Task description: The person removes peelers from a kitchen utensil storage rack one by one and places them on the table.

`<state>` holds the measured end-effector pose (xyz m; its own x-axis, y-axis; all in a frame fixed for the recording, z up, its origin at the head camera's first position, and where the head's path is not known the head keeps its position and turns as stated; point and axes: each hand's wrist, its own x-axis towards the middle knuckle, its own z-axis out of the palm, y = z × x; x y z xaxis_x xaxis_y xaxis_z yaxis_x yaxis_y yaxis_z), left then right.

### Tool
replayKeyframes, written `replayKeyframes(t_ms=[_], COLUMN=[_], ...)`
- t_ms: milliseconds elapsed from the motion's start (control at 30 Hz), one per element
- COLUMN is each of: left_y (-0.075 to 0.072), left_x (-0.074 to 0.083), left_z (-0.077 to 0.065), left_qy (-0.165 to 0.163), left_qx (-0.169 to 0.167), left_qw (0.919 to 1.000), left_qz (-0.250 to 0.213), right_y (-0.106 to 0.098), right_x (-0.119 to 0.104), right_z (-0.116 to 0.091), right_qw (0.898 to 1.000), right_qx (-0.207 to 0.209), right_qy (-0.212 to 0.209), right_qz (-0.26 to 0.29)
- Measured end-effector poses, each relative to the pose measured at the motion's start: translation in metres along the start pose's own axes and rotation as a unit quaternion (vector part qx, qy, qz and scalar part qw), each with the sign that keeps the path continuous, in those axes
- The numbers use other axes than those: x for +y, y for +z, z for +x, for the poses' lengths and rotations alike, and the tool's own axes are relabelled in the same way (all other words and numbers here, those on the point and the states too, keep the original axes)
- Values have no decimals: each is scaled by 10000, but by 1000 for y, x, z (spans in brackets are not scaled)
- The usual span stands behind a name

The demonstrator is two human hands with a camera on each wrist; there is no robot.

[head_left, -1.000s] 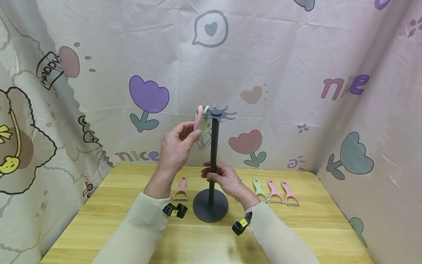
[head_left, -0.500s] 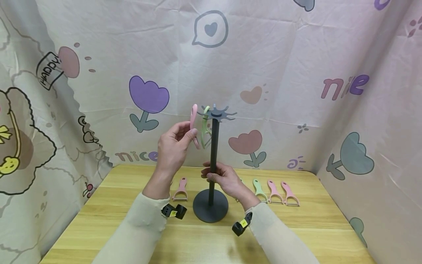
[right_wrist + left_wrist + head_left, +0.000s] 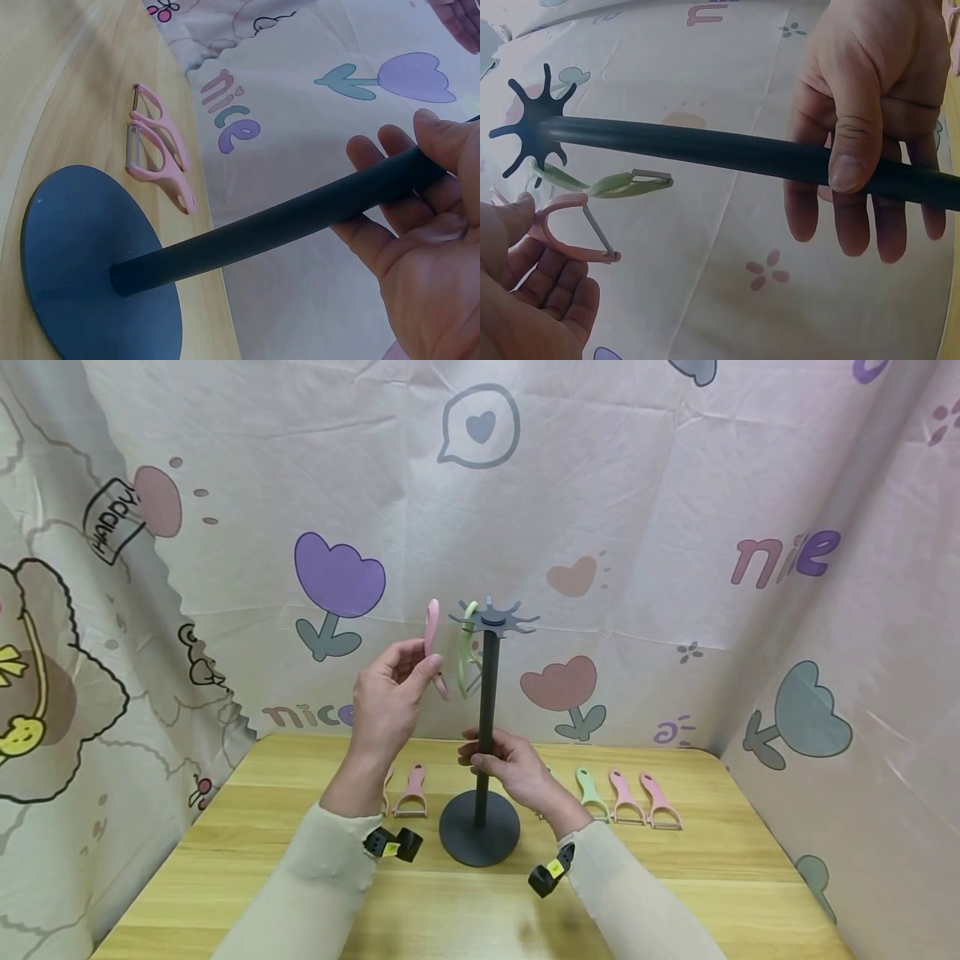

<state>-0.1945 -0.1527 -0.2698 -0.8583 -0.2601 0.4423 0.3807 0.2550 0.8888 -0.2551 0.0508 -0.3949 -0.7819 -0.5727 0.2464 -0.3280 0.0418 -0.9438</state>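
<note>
My left hand (image 3: 386, 702) pinches a pink Y-shaped peeler (image 3: 432, 631) by its handle, left of the stand's top and apart from it. In the left wrist view, the peeler's frame (image 3: 559, 247) and metal blade point toward the stand's base end. A green peeler (image 3: 464, 656) hangs from one prong of the black stand's star-shaped top (image 3: 495, 620). My right hand (image 3: 517, 768) holds the stand's pole (image 3: 488, 693) about halfway down, with the thumb in front and the fingers behind. The round base (image 3: 480, 843) stands on the table.
Two pink peelers (image 3: 161, 161) lie on the wooden table (image 3: 247, 860) left of the base. To the right lie a green peeler (image 3: 588, 787) and two pink ones (image 3: 657, 797); another is mostly hidden behind my right wrist. A patterned cloth (image 3: 645, 485) hangs behind the table.
My left hand has moved left with the pink peeler, away from the stand's top and the green peeler. The right hand and the stand have stayed in place.
</note>
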Motion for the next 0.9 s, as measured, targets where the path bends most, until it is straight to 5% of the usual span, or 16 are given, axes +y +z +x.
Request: replayKeyframes(t_ms=[633,900], left_y=[-7,-14], left_x=[-18,-37], left_z=[-1,-3], left_qy=[-91,-400], left_qx=[9,-6], left_qw=[9994,9972], left_qz=[328,626], right_y=[1,0], right_x=[0,0], right_z=[0,0], right_qw=[10000,10000], right_qx=[14,10], right_qy=[11,98], right_qz=[23,-7])
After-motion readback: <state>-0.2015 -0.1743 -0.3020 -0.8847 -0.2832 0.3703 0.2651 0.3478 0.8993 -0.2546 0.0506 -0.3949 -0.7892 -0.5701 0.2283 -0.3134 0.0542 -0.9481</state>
